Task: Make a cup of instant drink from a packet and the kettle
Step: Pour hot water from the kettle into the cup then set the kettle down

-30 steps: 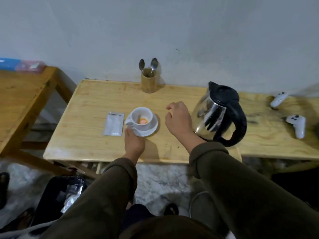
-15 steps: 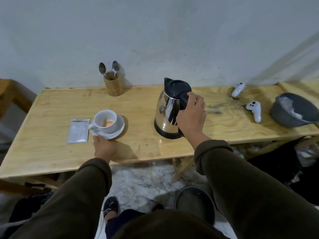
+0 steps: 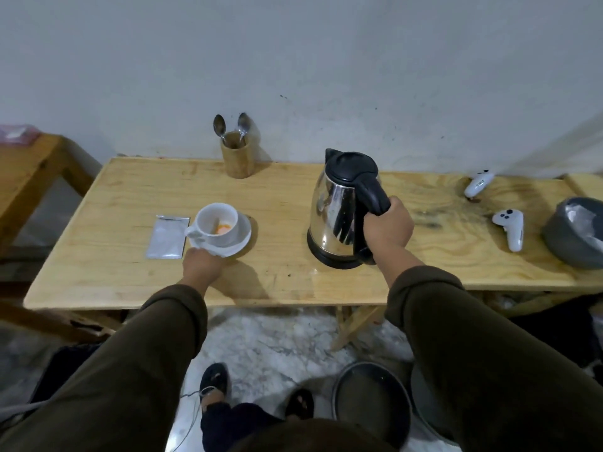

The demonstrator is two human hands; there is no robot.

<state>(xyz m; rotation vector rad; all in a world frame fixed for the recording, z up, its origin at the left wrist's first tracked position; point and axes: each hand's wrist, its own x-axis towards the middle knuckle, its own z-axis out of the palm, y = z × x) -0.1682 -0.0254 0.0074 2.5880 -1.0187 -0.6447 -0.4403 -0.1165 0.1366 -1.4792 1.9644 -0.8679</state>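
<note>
A white cup [image 3: 218,225] holding orange powder stands on a white saucer [image 3: 239,244] at the table's left middle. My left hand [image 3: 201,267] grips the saucer's near edge. A silver packet [image 3: 167,237] lies flat just left of the saucer. The steel kettle [image 3: 339,212] with its black lid and handle stands upright on the table to the right. My right hand [image 3: 388,225] is wrapped around the kettle's handle.
A wooden holder [image 3: 237,158] with two spoons stands by the wall. Two white controllers [image 3: 509,228] and a grey bowl [image 3: 574,236] lie at the right end of the wooden table [image 3: 284,282]. A second table is to the left; a round pan sits on the floor below.
My right hand went from beside the cup to the kettle's handle and closed on it. The view shifted. My left hand stayed on the saucer.
</note>
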